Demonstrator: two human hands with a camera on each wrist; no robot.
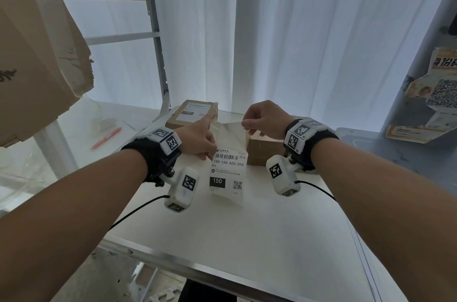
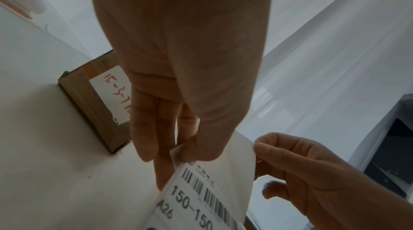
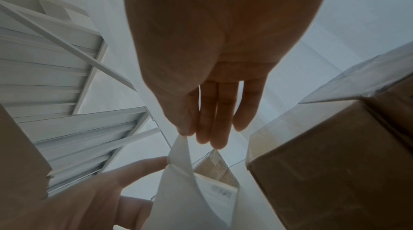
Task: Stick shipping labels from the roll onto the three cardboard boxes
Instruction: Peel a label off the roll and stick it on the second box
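Head view, white barcoded label [image 1: 228,173], half peeled

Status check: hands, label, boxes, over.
Left hand pinches printed white shipping label; right hand pinches its white backing paper. Far brown cardboard box already labelled. Nothing in the way.

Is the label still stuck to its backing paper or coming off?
Coming off. The left hand pinches the label while the right hand pulls the backing paper away.
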